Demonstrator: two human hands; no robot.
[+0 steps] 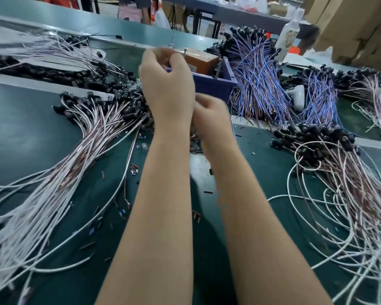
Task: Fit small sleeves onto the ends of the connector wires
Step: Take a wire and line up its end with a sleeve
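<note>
My left hand is raised over the middle of the green mat, seen from the back with its fingers curled at the top. Just below and to its right, my right hand is blurred, fingers curled inward toward the left palm. Whatever lies between the fingers of either hand is hidden. A fan of pale pink connector wires with black plugs spreads to the left. A similar bundle lies at the right. Small loose sleeves are scattered on the mat below the hands.
A blue plastic bin holding a brown box stands right behind my hands. Heaps of blue-and-red wires lie behind it to the right. A clear bottle and cardboard boxes stand at the back right.
</note>
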